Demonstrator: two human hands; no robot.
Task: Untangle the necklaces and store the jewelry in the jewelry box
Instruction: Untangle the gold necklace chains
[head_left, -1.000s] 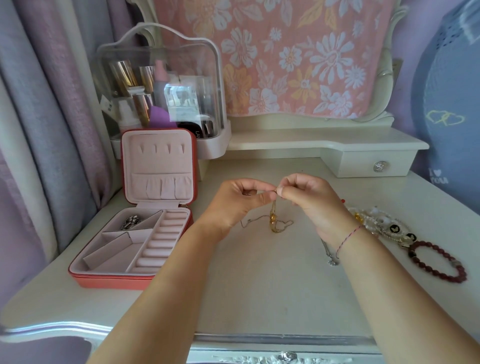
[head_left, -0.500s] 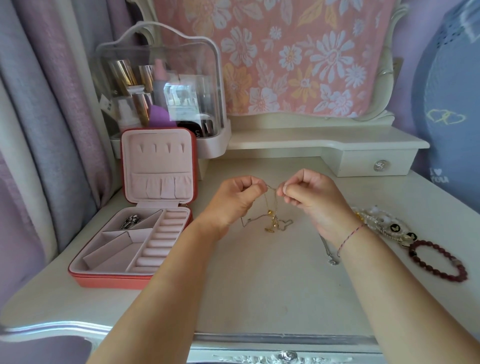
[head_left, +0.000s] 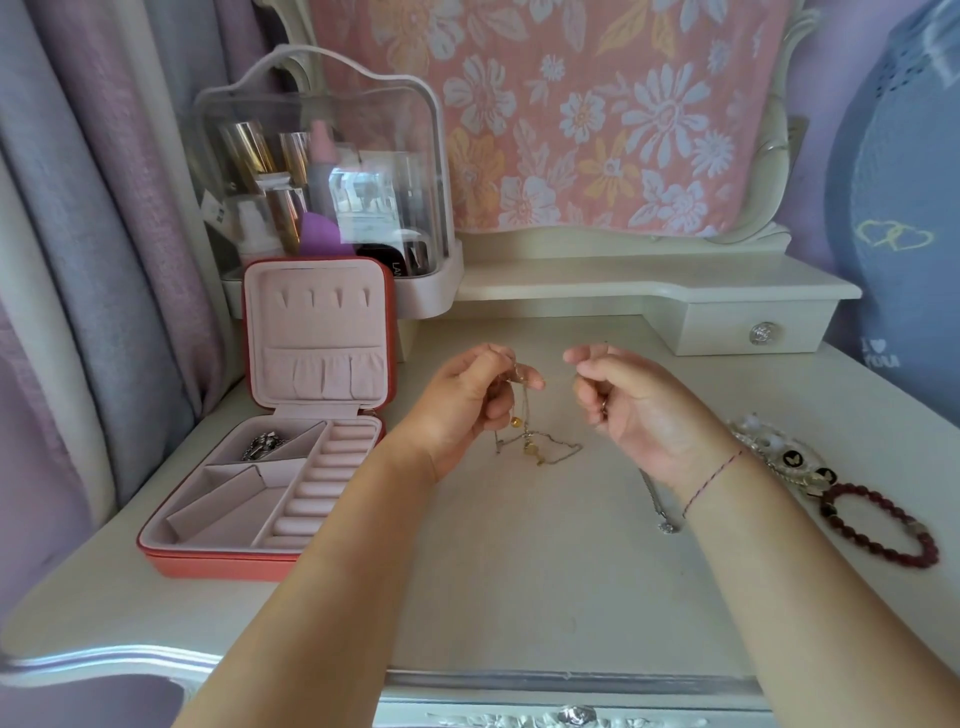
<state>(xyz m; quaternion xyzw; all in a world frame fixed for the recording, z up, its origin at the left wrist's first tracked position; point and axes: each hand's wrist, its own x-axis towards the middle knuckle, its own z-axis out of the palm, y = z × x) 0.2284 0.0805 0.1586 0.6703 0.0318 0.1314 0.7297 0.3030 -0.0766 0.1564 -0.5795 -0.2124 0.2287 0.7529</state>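
My left hand (head_left: 462, 400) pinches a thin gold necklace chain (head_left: 524, 415) above the white dressing table (head_left: 519, 571). The chain hangs down to a small tangle of gold and silver chains (head_left: 540, 449) lying on the table. My right hand (head_left: 628, 405) is a short way to the right, fingers curled, pinching a faint strand of the same chain. The coral jewelry box (head_left: 218, 564) stands open at the left with pink lining. A silver piece (head_left: 265, 447) lies in its back compartment.
A silver pendant necklace (head_left: 662, 522) lies under my right wrist. A pearl bracelet with black charms (head_left: 779, 454) and a dark red bead bracelet (head_left: 883, 525) lie at the right. A clear cosmetics case (head_left: 322, 171) and a small drawer (head_left: 758, 332) stand behind.
My hands were touching at the fingertips over the tangle. They have since risen slightly and drawn apart, stretching the gold chain out of the tangle.
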